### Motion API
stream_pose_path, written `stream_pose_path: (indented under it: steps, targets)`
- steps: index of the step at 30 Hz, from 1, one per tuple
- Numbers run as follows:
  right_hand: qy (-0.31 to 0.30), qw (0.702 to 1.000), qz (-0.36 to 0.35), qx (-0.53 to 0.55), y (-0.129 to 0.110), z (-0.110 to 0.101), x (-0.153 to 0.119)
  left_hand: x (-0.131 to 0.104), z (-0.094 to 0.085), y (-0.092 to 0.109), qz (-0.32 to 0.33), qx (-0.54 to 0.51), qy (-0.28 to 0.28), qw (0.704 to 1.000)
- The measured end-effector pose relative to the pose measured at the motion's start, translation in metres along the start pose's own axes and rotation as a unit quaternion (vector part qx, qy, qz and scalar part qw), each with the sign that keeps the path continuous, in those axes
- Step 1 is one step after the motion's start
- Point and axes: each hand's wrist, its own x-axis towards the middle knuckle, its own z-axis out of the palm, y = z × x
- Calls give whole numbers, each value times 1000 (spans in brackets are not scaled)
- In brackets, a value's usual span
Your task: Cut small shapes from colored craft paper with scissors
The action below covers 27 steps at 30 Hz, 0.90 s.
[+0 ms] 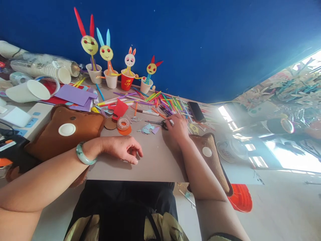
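My left hand (122, 149), with a jade bangle (82, 154) at its wrist, rests low over the table's front, fingers loosely bent, thumb apart, nothing in it. Farther right, my right hand (177, 126) is closed at the handles of a pair of scissors (163, 124); its fingertips are partly hidden. The blades lie pointing left. Just left of them are light blue paper scraps (147, 129) and a purple scrap (155, 130). A tape roll (123, 124) sits on an orange paper disc (124, 131), beside a red paper piece (119, 108).
Several rabbit-faced figures in cups (127, 80) stand along the blue wall. Colourful pipe cleaners (173, 103) and a phone (197, 112) lie at the back. Brown cushions flank me, left (80, 124) and right (213, 164). A glue gun (18, 152) and paper cups (37, 90) are at left.
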Motion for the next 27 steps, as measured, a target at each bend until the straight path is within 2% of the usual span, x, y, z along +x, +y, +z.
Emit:
stream_pose_path:
  steps: [1,3,7,12,15,17,19,23,25,27]
  targets:
    - [10,1000,21,-21,5,1,2,0,0,0,1,-3,2,1000]
    - [-10,998,47,-40,15,5,7,1,0,-1,4,-9,3,1000]
    - [-62,996,49,-35,27,15,15,1,0,-1,6,-31,15,999]
    - [-71,997,38,-23,25,16,18,-1,-2,2,8,-57,31,998]
    - [-62,997,31,-29,22,11,18,-3,-5,4,-3,-60,61,996]
    - [-66,997,24,-38,20,9,18,-4,-10,4,-3,-70,125,990]
    - [-66,996,26,-45,19,8,18,-5,-16,0,9,-82,236,968]
    - [-33,996,57,-56,18,14,18,-3,-28,-15,-2,-52,467,883]
    - [-30,997,55,-52,17,18,19,-2,-32,-21,-20,30,524,851]
    - [-34,997,45,-51,17,22,19,0,-33,-24,-38,124,534,835]
